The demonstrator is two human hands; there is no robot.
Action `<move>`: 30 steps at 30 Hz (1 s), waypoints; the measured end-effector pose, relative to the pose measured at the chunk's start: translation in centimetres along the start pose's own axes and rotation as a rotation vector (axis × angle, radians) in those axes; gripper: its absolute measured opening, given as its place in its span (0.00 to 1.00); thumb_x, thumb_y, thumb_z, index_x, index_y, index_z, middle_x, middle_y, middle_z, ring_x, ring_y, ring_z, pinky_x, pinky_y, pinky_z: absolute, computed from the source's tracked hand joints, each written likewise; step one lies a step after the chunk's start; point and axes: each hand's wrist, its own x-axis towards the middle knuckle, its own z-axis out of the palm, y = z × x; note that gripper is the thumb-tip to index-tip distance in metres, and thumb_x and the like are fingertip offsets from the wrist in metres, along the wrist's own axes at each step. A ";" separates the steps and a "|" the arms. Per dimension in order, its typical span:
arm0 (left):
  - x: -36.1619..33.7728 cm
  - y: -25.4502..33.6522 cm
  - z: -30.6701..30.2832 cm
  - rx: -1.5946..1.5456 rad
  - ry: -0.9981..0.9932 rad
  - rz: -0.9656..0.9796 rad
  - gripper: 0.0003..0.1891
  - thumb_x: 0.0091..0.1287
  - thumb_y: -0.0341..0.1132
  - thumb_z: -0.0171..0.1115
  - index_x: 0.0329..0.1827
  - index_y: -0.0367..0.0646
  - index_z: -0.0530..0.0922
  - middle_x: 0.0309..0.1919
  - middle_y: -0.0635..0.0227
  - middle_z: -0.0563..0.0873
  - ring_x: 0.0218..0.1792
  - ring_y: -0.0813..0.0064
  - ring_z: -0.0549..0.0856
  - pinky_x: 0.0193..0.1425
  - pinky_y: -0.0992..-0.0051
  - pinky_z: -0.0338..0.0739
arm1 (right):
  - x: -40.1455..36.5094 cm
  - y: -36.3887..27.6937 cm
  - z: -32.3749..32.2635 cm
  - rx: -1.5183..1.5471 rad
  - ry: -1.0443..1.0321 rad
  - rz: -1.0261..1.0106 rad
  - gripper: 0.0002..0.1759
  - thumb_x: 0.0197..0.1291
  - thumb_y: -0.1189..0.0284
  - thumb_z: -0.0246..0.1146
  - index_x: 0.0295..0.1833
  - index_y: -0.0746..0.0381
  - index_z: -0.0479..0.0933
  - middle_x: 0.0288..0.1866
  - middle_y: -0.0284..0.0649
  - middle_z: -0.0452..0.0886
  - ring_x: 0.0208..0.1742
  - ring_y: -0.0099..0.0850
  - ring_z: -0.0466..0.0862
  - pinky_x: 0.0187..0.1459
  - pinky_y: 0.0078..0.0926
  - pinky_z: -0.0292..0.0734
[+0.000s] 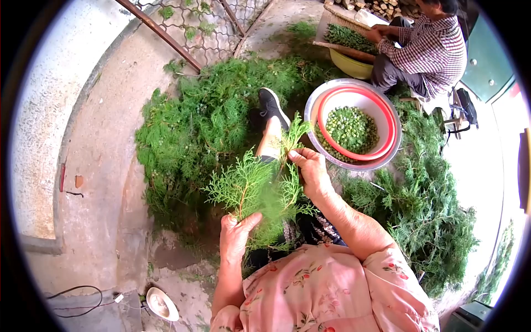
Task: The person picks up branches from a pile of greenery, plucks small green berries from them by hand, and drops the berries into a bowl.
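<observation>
A feathery green conifer sprig [243, 185] is held over my lap, its stem pinched in my left hand [238, 235]. My right hand [310, 166] is closed, thumb against fingers, on the upper part of a leafy branch [290, 191]. Between the two hands some foliage is blurred. Just beyond my right hand stands a wide metal basin [312, 119] with a red-rimmed bowl [389, 126] inside it. Small green berries [351, 130] fill the bottom of the bowl, and more lie in the basin around it.
Heaps of cut greenery [204, 127] surround my feet, with another pile [426, 205] at the right. A seated person [426, 55] at the upper right handles a woven tray [354, 22] above a yellow tub [351, 65]. A lamp [161, 303] and cable lie lower left.
</observation>
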 end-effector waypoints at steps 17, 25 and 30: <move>1.4 0.9 -2.9 -0.240 0.117 -0.147 0.09 0.52 0.28 0.65 0.35 0.37 0.79 0.27 0.63 0.83 0.22 0.73 0.77 0.23 0.75 0.68 | 12.1 -8.6 -16.8 0.235 0.363 -0.284 0.20 0.60 0.78 0.57 0.58 0.70 0.66 0.53 0.47 0.71 0.51 0.38 0.74 0.55 0.42 0.73; 3.1 1.0 -1.4 -0.184 0.144 -0.115 0.06 0.56 0.28 0.62 0.30 0.33 0.80 0.26 0.59 0.82 0.21 0.71 0.76 0.23 0.74 0.67 | 4.6 -5.9 -8.0 -0.524 0.008 -0.503 0.15 0.63 0.72 0.55 0.54 0.68 0.74 0.39 0.38 0.79 0.39 0.26 0.80 0.42 0.25 0.78; 3.6 1.9 0.4 -0.147 0.150 -0.033 0.06 0.57 0.27 0.62 0.34 0.33 0.81 0.32 0.61 0.85 0.30 0.73 0.83 0.32 0.73 0.75 | -3.1 -2.5 0.0 -1.214 -0.685 -1.459 0.20 0.44 0.78 0.59 0.48 0.62 0.76 0.50 0.45 0.76 0.56 0.45 0.74 0.57 0.43 0.70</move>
